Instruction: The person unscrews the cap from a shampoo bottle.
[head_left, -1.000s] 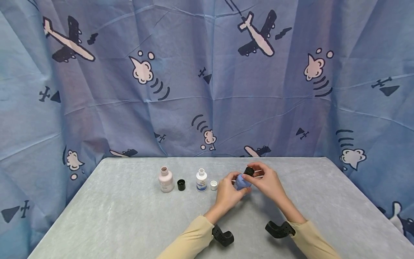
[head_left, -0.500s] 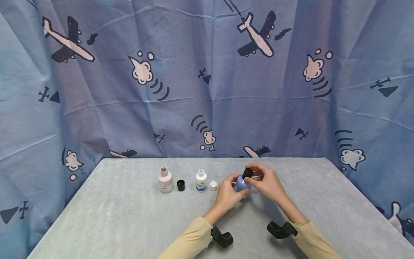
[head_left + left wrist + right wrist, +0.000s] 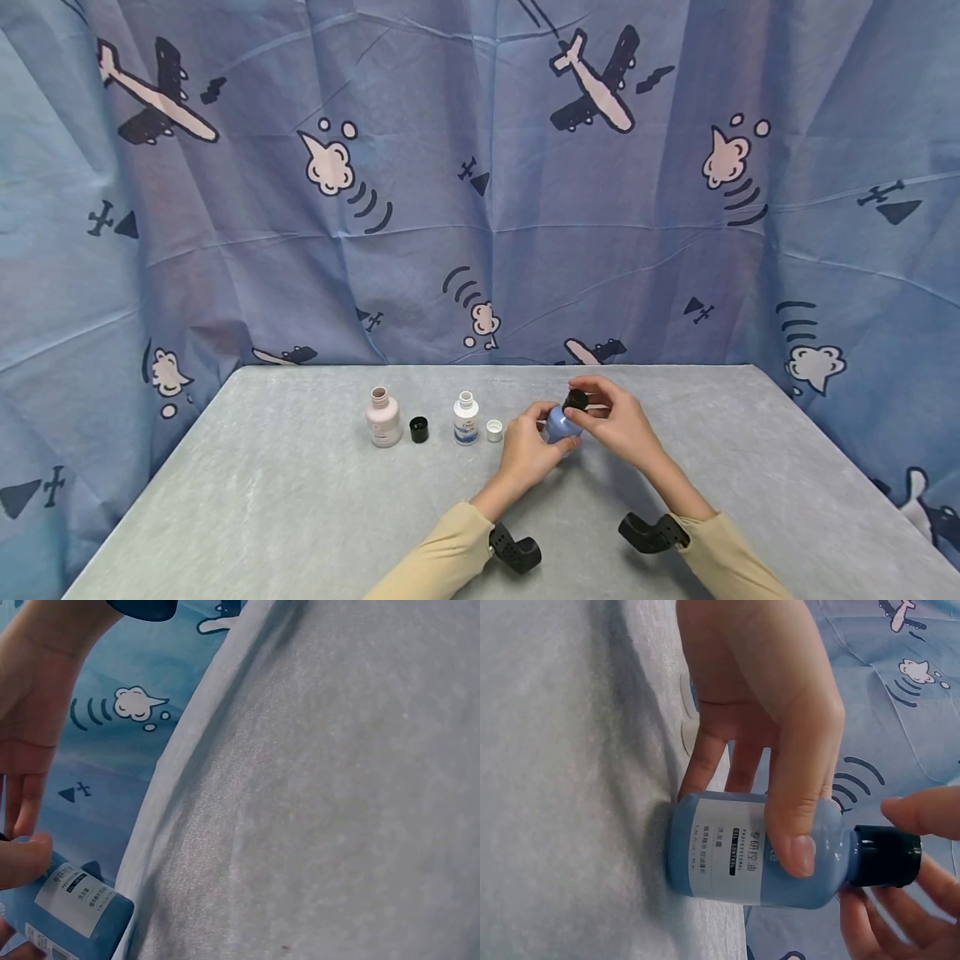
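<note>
My left hand (image 3: 528, 450) grips a small blue bottle (image 3: 795, 889) around its body, the thumb lying across the white label. That label carries the words "OIL CONTROL". On the bottle's neck sits a black cap (image 3: 889, 856), pinched between the thumb and fingers of my right hand (image 3: 618, 417). The bottle stands with its base close over the table and the cap upward in the head view. In the left wrist view only the lower part of the blue bottle (image 3: 82, 900) shows; its cap is out of frame.
Left of my hands, a pale pink bottle (image 3: 385, 421) and a white bottle (image 3: 466, 421) stand uncapped on the grey table (image 3: 300, 500). A black cap (image 3: 419, 429) and a white cap (image 3: 494, 431) lie beside them. A blue patterned curtain (image 3: 420, 183) hangs behind.
My right fingers have shifted their hold around the black cap, and the blue bottle has tilted slightly more upright. My left hand stays nearly still around the bottle.
</note>
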A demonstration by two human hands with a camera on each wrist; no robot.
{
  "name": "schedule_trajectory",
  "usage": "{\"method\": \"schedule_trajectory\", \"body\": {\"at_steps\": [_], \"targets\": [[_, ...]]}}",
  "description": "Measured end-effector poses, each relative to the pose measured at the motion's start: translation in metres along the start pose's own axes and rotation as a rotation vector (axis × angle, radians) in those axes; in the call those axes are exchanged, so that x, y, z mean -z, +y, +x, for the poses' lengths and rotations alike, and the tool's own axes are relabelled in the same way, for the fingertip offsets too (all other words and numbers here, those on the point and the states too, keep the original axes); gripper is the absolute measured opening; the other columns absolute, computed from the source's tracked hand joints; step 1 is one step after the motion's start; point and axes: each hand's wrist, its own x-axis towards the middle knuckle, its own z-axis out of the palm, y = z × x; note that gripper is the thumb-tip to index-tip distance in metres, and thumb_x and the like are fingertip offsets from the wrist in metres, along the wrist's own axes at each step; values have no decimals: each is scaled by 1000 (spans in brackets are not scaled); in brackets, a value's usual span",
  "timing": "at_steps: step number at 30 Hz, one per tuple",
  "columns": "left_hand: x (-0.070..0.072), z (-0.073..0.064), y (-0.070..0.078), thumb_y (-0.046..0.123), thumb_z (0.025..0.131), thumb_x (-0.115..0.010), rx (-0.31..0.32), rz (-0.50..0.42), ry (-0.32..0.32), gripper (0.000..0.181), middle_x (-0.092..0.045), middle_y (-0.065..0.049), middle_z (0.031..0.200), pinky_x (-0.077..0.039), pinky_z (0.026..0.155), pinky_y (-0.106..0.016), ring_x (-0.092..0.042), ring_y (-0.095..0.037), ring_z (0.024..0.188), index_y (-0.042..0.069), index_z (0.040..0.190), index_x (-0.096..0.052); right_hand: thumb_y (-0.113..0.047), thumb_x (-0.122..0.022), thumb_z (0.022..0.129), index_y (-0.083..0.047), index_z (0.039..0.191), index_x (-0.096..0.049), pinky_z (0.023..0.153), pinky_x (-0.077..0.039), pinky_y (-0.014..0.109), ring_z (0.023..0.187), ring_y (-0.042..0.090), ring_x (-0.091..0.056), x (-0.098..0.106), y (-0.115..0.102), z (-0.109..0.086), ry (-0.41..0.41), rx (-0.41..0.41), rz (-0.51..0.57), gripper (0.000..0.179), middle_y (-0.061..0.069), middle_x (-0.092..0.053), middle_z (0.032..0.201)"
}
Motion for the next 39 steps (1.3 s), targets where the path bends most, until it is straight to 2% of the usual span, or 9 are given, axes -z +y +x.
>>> {"method": "schedule_trajectory", "body": {"at_steps": [4, 9, 15, 21, 25, 31, 34, 39], "targets": [[1, 0, 0, 24, 68, -84, -15, 19, 7, 50, -73, -6, 97, -47, 69, -17, -66, -12, 86, 9, 112, -66, -26, -75, 83, -8, 121, -61, 76, -56, 34, 97, 30, -65, -2, -1, 0, 42, -61, -60, 45, 17, -65, 115], [1, 0, 0, 25, 67, -84, -20, 33, 8, 49, -73, -6, 97, -48, 70, -18, -67, -13, 87, 9, 111, -67, -22, -77, 82, -6, 120, -62, 71, -53, 29, 90, 26, -64, -2, -1, 0, 53, -87, -70, 44, 17, -66, 108], [1, -1, 0, 24, 67, -85, -15, 39, 6, 50, -73, -6, 98, -48, 71, -19, -68, -13, 88, 9, 111, -67, -13, -74, 83, -5, 121, -62, 76, -57, 28, 95, 28, -66, -1, -1, -1, 32, -44, -55, 40, 18, -66, 114], [2, 0, -1, 25, 68, -84, -26, 52, -5, 51, -74, -7, 100, -49, 72, -19, -69, -14, 90, 8, 113, -67, -8, -72, 84, -2, 122, -61, 75, -55, 21, 97, 31, -66, 0, 0, -1, 15, -21, -38, 40, 20, -66, 114], [2, 1, -1, 25, 69, -83, -27, 55, -22, 52, -73, -9, 102, -49, 74, -19, -68, -15, 92, 7, 115, -67, -3, -71, 84, -1, 122, -61, 77, -56, 25, 100, 34, -66, 1, -1, -1, 6, -1, -29, 40, 22, -66, 116], [3, 2, 0, 25, 72, -82, -23, 44, -49, 52, -73, -10, 104, -49, 74, -18, -68, -15, 93, 6, 118, -65, 5, -67, 84, 1, 123, -60, 80, -56, 30, 102, 36, -64, 1, -1, -1, -15, 72, -17, 40, 22, -65, 118], [4, 3, 0, 25, 73, -82, -26, 48, -51, 52, -73, -9, 103, -48, 72, -18, -68, -14, 92, 6, 118, -65, 1, -68, 84, 1, 123, -60, 81, -57, 31, 102, 35, -64, 0, 0, 0, -21, 75, 0, 40, 22, -64, 118], [4, 2, 0, 24, 73, -82, -39, 50, -51, 51, -73, -9, 103, -49, 72, -18, -68, -14, 91, 5, 117, -65, -15, -74, 84, -2, 121, -62, 81, -57, 29, 100, 31, -66, -2, 0, 0, -1, 9, 9, 41, 19, -65, 116]]}}
